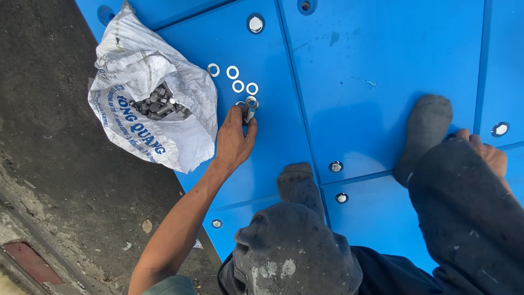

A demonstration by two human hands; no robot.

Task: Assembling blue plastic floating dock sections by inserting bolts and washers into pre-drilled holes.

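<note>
Left hand [233, 141] is stretched far out over the blue panel [371, 71], fingers pressed together around a short metal bolt [249, 114], pinching it just below a washer [251, 101] that sits at the bolt's top end. The bolt is on the blue surface, right beside the edge of the white woven sack [142, 82]. Above the hand there's a loose scatter of flat steel washers [236, 79], four of them lying apart from one another on the blue. The sack is slumped open, half on the panel and half on the dark ground [49, 136], and through its mouth you can see a heap of grey bolts [158, 104]. Over on the far side, the right hand [488, 153] rests on the panel behind the knee; only the knuckles show past the dark trouser leg [464, 213], so I cannot tell whether it's spread or closed. Two feet in grey socks are planted on the blue, one [297, 183] near the seam between panels, the other [426, 131] further up. Round recessed holes [255, 24] with metal fittings dot the panels, some along the seam close to the feet
</note>
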